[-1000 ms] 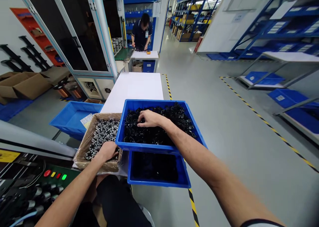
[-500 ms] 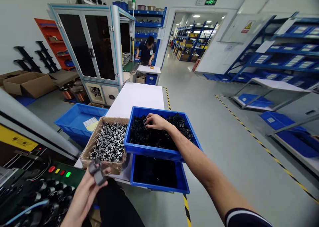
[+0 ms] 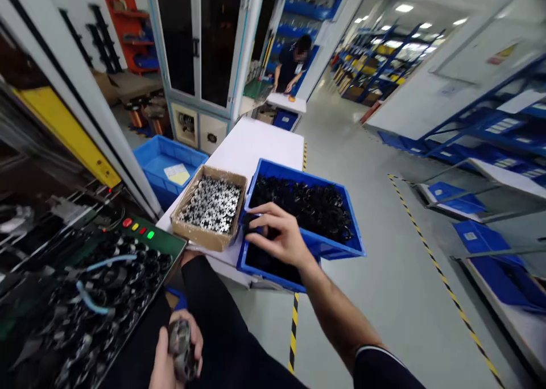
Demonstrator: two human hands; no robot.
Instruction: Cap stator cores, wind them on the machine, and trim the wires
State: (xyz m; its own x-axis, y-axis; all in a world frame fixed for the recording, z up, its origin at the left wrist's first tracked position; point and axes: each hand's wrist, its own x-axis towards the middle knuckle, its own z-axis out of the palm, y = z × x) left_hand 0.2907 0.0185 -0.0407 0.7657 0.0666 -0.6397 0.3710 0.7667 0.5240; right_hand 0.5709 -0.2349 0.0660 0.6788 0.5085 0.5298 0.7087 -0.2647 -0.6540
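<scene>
My left hand (image 3: 162,355) is low in front of me with its fingers closed round dark grey metal stator cores (image 3: 182,349), blurred by motion. Curled in front of the upper blue bin (image 3: 307,234), my right hand (image 3: 279,235) pinches a black plastic part (image 3: 251,223). Its exact shape is hard to make out. That bin holds a heap of similar black parts (image 3: 307,201). Below it, a lower blue bin (image 3: 273,276) is partly covered by my right hand. A cardboard box (image 3: 205,236) of shiny stator cores (image 3: 213,204) stands left of the bins.
At left is a green machine bed (image 3: 164,238) with lit buttons and many dark cores. A white table (image 3: 264,139) runs behind the box. Another blue bin (image 3: 170,158) stands beside it. Further off, a person (image 3: 293,65) works at a bench.
My right hand has come out of the upper bin toward me, with a black part in its fingers. My left hand has dropped lower, still holding the cores. The view has turned left and down.
</scene>
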